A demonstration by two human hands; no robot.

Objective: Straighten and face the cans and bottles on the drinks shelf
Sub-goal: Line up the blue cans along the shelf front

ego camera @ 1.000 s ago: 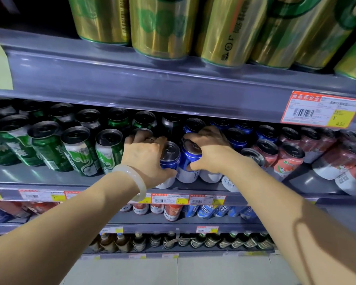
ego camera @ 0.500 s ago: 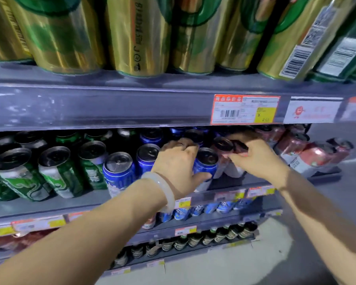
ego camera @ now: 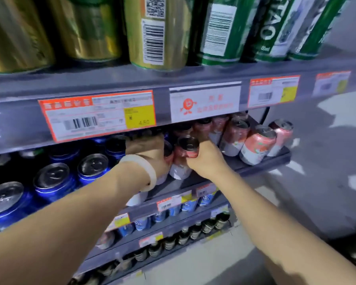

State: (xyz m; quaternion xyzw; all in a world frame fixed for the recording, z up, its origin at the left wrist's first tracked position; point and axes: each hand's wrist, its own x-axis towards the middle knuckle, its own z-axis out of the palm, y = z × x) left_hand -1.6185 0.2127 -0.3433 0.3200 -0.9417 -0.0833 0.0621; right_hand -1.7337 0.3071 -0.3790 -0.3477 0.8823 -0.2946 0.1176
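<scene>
The right hand [ego camera: 206, 159] curls its grip round one upright red-and-white can [ego camera: 184, 159] on the middle shelf [ego camera: 261, 163], the left hand [ego camera: 150, 153] grasping its half-hidden neighbour just left, while four more red cans [ego camera: 257, 148] stand to the right, nearer the right hand.

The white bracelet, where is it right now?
In the head view the white bracelet sits on the left wrist, middle of the picture, just behind the left hand reaching in beside the red cans.
</scene>
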